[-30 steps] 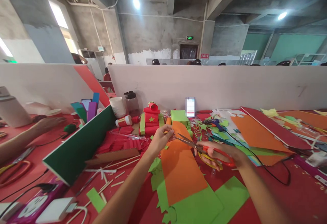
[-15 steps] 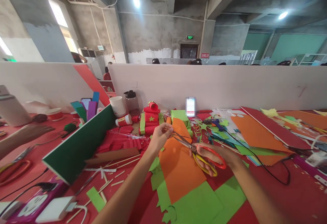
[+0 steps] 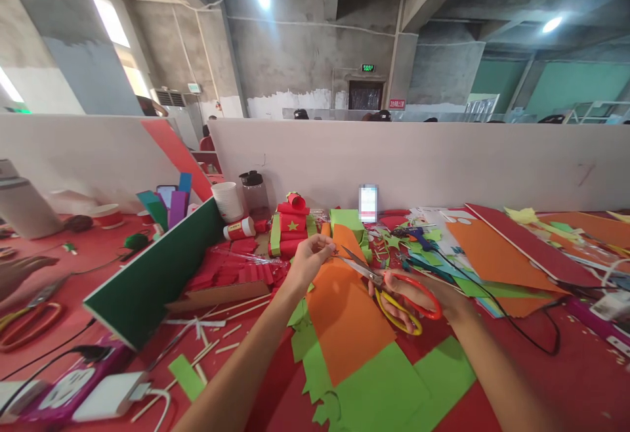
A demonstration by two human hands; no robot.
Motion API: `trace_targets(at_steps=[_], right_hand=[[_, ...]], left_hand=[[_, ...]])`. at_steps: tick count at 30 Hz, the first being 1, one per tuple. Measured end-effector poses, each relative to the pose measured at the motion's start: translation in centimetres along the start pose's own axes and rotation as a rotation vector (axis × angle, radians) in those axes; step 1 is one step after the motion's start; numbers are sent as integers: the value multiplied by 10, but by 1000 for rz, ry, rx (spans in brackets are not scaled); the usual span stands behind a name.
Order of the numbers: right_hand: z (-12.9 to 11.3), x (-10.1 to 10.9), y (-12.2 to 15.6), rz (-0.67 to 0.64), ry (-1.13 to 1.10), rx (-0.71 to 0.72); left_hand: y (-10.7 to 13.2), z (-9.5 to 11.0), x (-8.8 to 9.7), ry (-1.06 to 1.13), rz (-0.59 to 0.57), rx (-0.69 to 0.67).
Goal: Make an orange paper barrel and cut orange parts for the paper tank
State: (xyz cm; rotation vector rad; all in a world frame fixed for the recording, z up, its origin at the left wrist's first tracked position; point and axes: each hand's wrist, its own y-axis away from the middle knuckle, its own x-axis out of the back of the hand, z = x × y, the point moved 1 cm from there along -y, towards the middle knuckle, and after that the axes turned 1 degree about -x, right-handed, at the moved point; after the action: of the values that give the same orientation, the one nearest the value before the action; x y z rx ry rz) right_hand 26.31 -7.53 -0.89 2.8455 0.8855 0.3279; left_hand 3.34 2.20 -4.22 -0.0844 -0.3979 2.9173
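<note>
My right hand (image 3: 401, 297) has its fingers through the handles of a pair of scissors (image 3: 377, 279), one loop red and the other yellow. The blades are parted and point left, towards the fingertips of my left hand (image 3: 314, 255). Those fingertips are pinched together; what lies between them is too small to make out. Below both hands an orange sheet (image 3: 344, 327) rests over green paper (image 3: 378, 392) with jagged cut edges. Just beyond my left hand stands a red and green paper model (image 3: 293, 226) with a star on it.
To the left, a green board (image 3: 157, 274) leans beside red paper pieces (image 3: 231, 268) and thin sticks. A phone (image 3: 367, 203) is propped against the white partition (image 3: 418, 163). On the right lie a glue gun (image 3: 420, 238) and orange sheets (image 3: 492, 255). Another person's hand (image 3: 24, 274) is at far left.
The scissors have shifted slightly right and their blades now stand wider apart. My left hand keeps its pinch almost in place. The other person's hand at far left has drawn back leftward.
</note>
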Motion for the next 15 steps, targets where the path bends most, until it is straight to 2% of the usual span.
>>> trace_targets(at_steps=[4,8,12,15], right_hand=[[1,0,-3,-9,7,16],[15,3,-11,-26,10,15],[27,4,-19,9,13,-12],[27,0,-23,18,-10,-7]], left_hand=[[-1,-4,2,70,-10,39],[-1,-6,2,89,-12,43],[-2,-5,0,131,7,59],[-1,-3,-3,172,23,60]])
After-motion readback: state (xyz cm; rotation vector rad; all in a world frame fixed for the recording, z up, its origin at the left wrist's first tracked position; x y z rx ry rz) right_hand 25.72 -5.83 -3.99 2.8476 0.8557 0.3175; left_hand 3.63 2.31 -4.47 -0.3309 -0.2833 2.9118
